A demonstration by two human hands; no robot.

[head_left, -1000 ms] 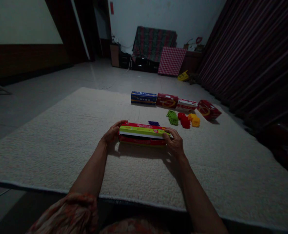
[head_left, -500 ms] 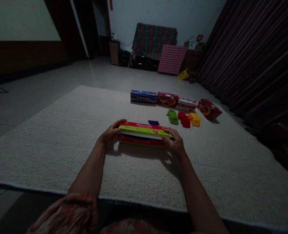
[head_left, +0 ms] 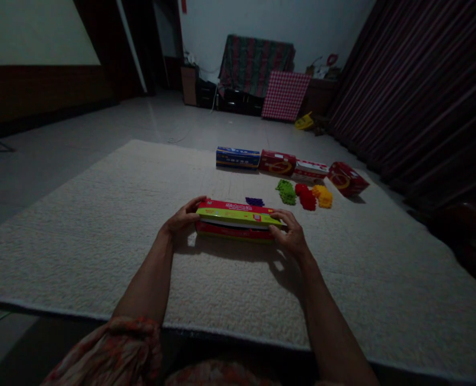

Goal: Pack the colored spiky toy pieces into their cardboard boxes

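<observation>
The long red and yellow-green carton [head_left: 235,215] lies crosswise on the cream textured mat [head_left: 121,252], directly in front of the person. A dark gap runs along its front face, between the yellow-green flap and the red panel below; the contents are not discernible. The left hand [head_left: 182,219] grasps the carton's left end, fingers toward the back of the top and thumb at the front. The right hand [head_left: 290,234] grasps the right end, fingers over the top and thumb against the flap's front edge. Just beyond the carton lies a flat purple piece [head_left: 255,201]. Farther off to the right, three clusters sit close together in a row: green pieces [head_left: 286,192], red pieces [head_left: 306,197] and yellow pieces [head_left: 323,196]; individual shapes are too small to determine. Behind these stand a blue carton [head_left: 238,159], a dark red box [head_left: 278,163] and a white-and-red box [head_left: 310,170], end to end, with a second dark red box [head_left: 347,179] set at an angle on the right. A pleated dark curtain [head_left: 423,69] borders the right side.
</observation>
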